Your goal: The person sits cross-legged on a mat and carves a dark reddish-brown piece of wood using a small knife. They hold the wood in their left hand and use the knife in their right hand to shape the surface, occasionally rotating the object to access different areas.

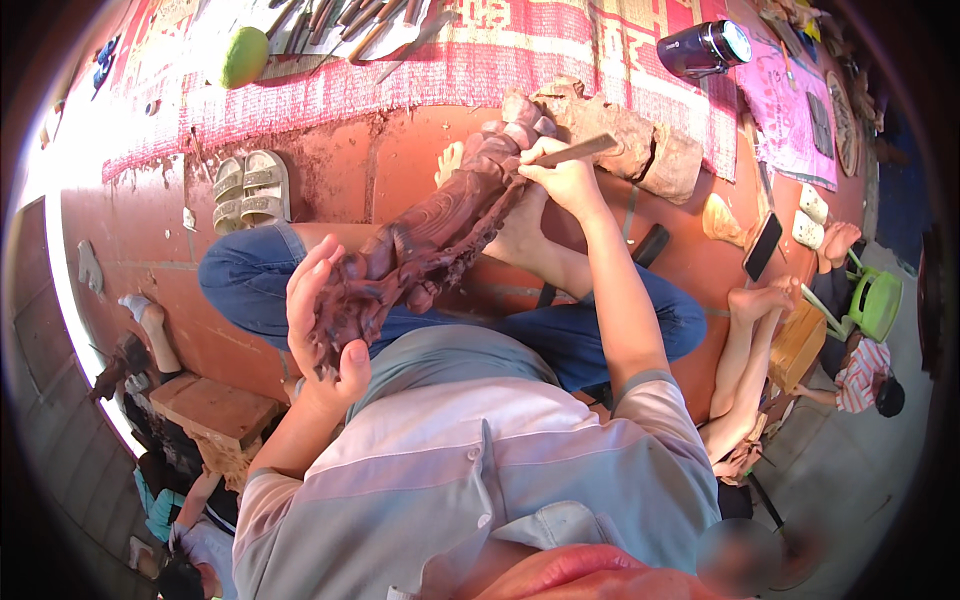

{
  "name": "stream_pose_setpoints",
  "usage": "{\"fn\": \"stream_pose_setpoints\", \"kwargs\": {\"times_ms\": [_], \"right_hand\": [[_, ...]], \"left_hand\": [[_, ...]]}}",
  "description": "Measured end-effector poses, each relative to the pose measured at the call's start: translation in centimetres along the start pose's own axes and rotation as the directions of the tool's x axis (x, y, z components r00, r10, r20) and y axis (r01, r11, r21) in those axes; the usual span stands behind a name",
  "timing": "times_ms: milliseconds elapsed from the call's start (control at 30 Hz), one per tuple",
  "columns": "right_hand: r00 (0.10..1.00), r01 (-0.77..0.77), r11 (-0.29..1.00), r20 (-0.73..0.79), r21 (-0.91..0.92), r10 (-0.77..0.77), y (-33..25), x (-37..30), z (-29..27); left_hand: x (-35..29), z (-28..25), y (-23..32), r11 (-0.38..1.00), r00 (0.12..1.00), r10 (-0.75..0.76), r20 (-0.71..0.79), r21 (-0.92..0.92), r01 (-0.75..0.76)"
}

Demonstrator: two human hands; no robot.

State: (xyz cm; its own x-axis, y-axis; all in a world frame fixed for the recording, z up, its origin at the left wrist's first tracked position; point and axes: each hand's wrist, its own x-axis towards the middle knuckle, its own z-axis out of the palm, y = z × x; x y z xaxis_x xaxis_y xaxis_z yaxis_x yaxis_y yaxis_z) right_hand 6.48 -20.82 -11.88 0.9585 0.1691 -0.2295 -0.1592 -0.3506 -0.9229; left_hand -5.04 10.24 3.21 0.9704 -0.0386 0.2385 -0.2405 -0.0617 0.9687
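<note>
A long reddish-brown wood carving (420, 230), dense with relief, slants across my lap, its far end by a bare foot. My left hand (318, 325) is at its near-left end, fingers stretched upward and thumb spread, the palm side against the carving. Near the carving's upper right end, my right hand (565, 182) closes around a flat, narrow tool (585, 150) that sticks out to the right. The tool's working end is hidden by the fingers, so I cannot tell its exact kind.
Beyond the carving lies a rough pale wood block (625, 145). Carving tools (360, 25), a green round fruit (243, 57) and a dark flask (705, 48) are on the patterned mat (500, 70). Sandals (252, 190) lie left, a phone (763, 245) right. Other people sit on both sides.
</note>
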Motion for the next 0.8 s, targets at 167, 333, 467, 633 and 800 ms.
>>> {"fn": "stream_pose_setpoints", "kwargs": {"times_ms": [167,333,467,633,800], "right_hand": [[0.998,-0.004,0.992,0.059,-0.129,0.012,-2.6,0.1,0.1],[0.996,-0.023,0.983,0.085,-0.180,0.039,-3.6,0.3,0.0],[0.993,-0.043,0.988,0.100,-0.146,0.058,-2.9,1.9,-0.6],[0.994,-0.086,0.980,0.049,-0.181,0.097,-3.7,-0.1,0.7],[0.995,-0.096,0.983,0.018,-0.159,0.100,-2.4,1.5,-0.2]], "left_hand": [[0.0,-0.1,-0.3,1.000,1.000,0.030,0.007,-0.002,-0.030],[0.0,-0.1,-0.2,0.999,1.000,0.022,0.011,-0.032,-0.021],[0.0,-0.2,-0.3,0.999,0.999,0.032,0.012,0.004,-0.032],[0.0,0.0,-0.3,0.999,0.999,0.040,-0.009,-0.006,-0.040],[0.1,-0.1,-0.3,0.999,0.999,0.047,-0.003,0.008,-0.047]]}}
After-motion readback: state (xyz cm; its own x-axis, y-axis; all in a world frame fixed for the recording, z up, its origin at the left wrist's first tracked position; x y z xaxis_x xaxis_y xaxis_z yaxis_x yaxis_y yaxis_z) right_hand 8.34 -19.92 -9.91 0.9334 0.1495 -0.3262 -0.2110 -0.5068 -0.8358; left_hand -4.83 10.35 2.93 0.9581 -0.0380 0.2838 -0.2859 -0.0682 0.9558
